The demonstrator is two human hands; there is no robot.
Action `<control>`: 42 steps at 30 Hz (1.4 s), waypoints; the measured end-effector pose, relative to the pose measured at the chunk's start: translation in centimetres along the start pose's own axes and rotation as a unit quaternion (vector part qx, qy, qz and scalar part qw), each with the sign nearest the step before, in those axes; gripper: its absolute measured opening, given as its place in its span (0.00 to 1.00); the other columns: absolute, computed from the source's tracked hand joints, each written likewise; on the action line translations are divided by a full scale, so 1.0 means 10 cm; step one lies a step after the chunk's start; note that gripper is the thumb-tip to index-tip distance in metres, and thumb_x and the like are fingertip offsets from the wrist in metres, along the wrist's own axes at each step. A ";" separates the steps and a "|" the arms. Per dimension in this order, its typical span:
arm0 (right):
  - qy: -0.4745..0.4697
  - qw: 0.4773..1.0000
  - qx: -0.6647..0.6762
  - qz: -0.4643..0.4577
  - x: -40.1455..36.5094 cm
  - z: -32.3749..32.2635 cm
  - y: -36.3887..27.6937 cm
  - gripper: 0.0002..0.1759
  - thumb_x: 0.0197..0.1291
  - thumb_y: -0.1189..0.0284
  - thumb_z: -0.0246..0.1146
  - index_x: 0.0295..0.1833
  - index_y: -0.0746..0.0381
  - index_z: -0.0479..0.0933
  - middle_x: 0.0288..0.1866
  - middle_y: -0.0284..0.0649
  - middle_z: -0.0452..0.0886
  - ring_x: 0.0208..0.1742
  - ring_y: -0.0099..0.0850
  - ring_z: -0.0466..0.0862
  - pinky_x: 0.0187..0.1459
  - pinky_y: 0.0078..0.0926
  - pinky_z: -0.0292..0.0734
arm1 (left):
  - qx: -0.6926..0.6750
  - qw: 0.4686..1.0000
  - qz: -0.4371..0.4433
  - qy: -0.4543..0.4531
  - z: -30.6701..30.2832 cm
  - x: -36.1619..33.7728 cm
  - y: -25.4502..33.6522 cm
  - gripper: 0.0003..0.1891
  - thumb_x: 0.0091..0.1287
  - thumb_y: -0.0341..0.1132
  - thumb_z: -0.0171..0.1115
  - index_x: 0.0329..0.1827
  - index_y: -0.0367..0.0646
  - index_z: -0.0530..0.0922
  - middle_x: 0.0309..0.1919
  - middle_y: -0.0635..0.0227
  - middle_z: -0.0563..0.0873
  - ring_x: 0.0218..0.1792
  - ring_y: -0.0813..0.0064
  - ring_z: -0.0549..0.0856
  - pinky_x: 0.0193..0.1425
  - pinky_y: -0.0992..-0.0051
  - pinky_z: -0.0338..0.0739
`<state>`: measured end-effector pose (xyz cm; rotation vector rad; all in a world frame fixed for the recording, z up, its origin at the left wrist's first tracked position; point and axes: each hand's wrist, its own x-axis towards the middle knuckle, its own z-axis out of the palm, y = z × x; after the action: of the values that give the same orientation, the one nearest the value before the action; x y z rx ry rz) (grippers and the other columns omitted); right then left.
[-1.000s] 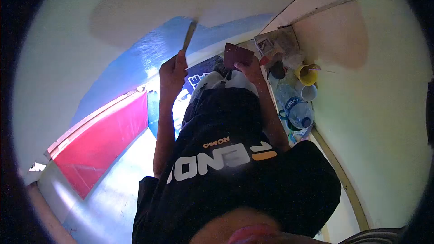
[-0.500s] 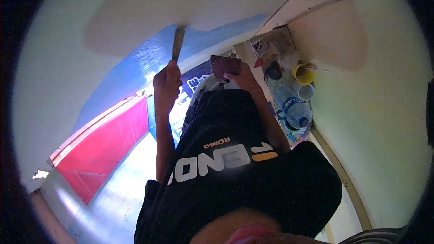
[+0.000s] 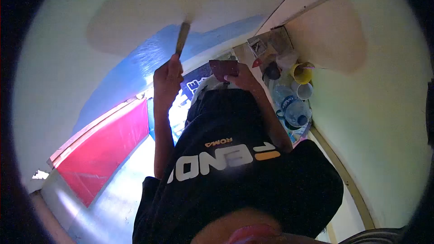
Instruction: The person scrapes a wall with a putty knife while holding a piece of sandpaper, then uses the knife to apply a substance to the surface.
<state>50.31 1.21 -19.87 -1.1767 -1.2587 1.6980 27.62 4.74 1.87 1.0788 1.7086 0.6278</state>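
Fisheye head cam, close over shirt [image 3: 226,171], faces fwd/down at left hand [image 3: 166,77], right hand [image 3: 244,79].

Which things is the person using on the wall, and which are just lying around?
In use: scraper in left hand, dark red board in right hand, pale wall patch.
Lying about: yellow cup, white cup, water bottle, red sheet.

Matt pale filler patch [image 3: 149,13] on glossy blue wall [image 3: 131,70] (clear plastic bottle [image 3: 294,110]), black cloth shirt [image 3: 235,176]
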 end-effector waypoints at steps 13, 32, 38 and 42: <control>0.023 0.999 0.038 0.017 -0.04 -0.09 -0.06 0.26 0.50 0.71 0.72 0.56 0.67 0.77 0.51 0.47 0.84 0.53 0.37 0.84 0.60 0.37 0.76 | 0.084 0.994 0.001 0.064 -0.20 -0.10 0.12 0.26 0.76 0.57 0.48 0.24 0.46 0.71 0.16 0.78 0.70 0.15 0.89 0.66 0.15 0.81 0.59; 0.016 0.999 0.038 -0.007 -0.03 -0.03 -0.22 0.28 0.52 0.81 0.69 0.60 0.70 0.72 0.52 0.44 0.83 0.51 0.31 0.83 0.55 0.33 0.80 | 0.093 0.995 0.022 0.021 -0.34 -0.18 0.42 0.26 0.75 0.57 0.51 0.26 0.45 0.74 0.15 0.78 0.69 0.16 0.89 0.65 0.16 0.81 0.58; 0.058 0.995 0.076 0.000 -0.08 -0.05 -0.28 0.28 0.50 0.79 0.70 0.59 0.69 0.74 0.51 0.44 0.83 0.52 0.32 0.84 0.57 0.34 0.79 | 0.095 0.995 0.001 0.020 -0.48 -0.18 0.45 0.24 0.76 0.53 0.50 0.27 0.44 0.76 0.15 0.78 0.69 0.16 0.89 0.65 0.17 0.81 0.58; 0.097 0.995 0.036 0.011 -0.03 -0.02 -0.07 0.27 0.48 0.74 0.71 0.57 0.67 0.76 0.50 0.47 0.85 0.51 0.36 0.85 0.57 0.37 0.78 | 0.091 0.996 0.014 0.011 -0.50 -0.20 0.43 0.24 0.76 0.52 0.50 0.26 0.45 0.75 0.15 0.78 0.70 0.16 0.89 0.65 0.16 0.81 0.59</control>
<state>50.59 1.22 -19.10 -1.2815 -1.0618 1.5888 24.88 5.37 8.20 1.2291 1.7993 0.5103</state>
